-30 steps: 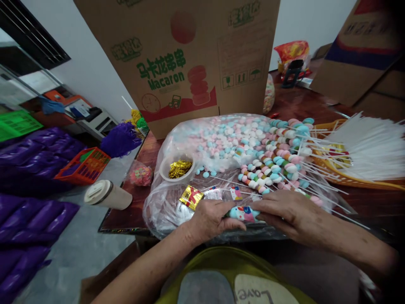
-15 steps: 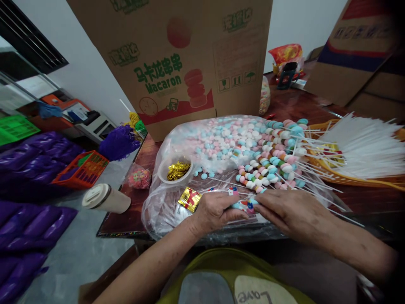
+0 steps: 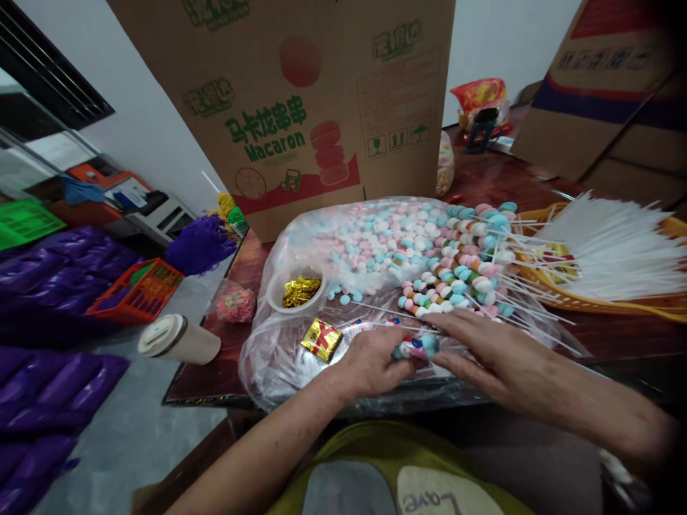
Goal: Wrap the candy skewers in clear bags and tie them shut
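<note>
My left hand has its fingers and thumb closed around a small bundle in printed clear film, with pale blue showing inside. At the bundle's right end, my right hand is open, thumb and fingers apart on either side of it. A gold foil packet lies left of my left hand. Just beyond my right hand are skewers of pastel candies in pink, white and blue. One white stick lies across the plastic behind my hands. What is under my palms is hidden.
A clear bag of loose candies spreads behind, near a bowl of gold twist ties. An orange basket with white sticks stands right. A Macaron carton stands behind; a lidded cup is left, by the table edge.
My right hand's fingers have spread apart at the bundle's end, where they were pinched together before. My left hand stays closed on the bundle. The view has shifted slightly.
</note>
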{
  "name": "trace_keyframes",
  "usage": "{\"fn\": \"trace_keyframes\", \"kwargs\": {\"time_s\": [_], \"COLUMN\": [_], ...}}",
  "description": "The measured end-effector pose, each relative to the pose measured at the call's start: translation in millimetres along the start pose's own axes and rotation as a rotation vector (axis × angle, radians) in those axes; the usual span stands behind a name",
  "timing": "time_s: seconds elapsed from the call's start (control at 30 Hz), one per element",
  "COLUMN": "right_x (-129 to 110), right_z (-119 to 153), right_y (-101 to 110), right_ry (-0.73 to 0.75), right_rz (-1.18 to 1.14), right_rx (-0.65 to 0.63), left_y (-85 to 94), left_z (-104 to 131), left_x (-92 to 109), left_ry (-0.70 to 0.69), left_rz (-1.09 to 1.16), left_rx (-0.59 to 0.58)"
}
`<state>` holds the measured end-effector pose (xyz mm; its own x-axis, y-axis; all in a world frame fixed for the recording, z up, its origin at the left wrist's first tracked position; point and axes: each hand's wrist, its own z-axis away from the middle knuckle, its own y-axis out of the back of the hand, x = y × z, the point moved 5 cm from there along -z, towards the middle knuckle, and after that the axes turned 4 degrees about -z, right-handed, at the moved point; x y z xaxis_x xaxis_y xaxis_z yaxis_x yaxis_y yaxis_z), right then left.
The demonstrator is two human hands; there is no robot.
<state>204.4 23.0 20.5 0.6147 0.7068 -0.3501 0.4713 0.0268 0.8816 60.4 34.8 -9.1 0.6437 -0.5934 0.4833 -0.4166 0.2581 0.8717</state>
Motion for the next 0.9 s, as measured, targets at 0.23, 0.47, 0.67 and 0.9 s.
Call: {"fn": "trace_keyframes", "kwargs": {"time_s": [0.23, 0.47, 0.67, 0.9], "right_x": [-4.8, -1.7, -1.0, 2.7], "right_z": [3.8, 3.4, 0.6, -6.7], "right_y": [3.4, -0.2, -5.8, -12.4], "right_ry": [0.143, 0.111, 0.099, 0.058], "right_rz": [0.163, -0.046, -0.066, 0.199], "right_rx": [-0.057, -0.223, -0.339, -0.195], "left_y": [3.0, -5.3, -11.3, -15.4], "left_z": [3.0, 3.8, 4.3, 0.8], "left_x": [5.9, 7.3, 13.1, 6.6], "left_ry": [-0.016, 0.012, -0.027, 0.057], "left_rz": [0.034, -0.127, -0.103, 0.052], "left_rx": [-0.158, -0.095, -0.119, -0.169]}}
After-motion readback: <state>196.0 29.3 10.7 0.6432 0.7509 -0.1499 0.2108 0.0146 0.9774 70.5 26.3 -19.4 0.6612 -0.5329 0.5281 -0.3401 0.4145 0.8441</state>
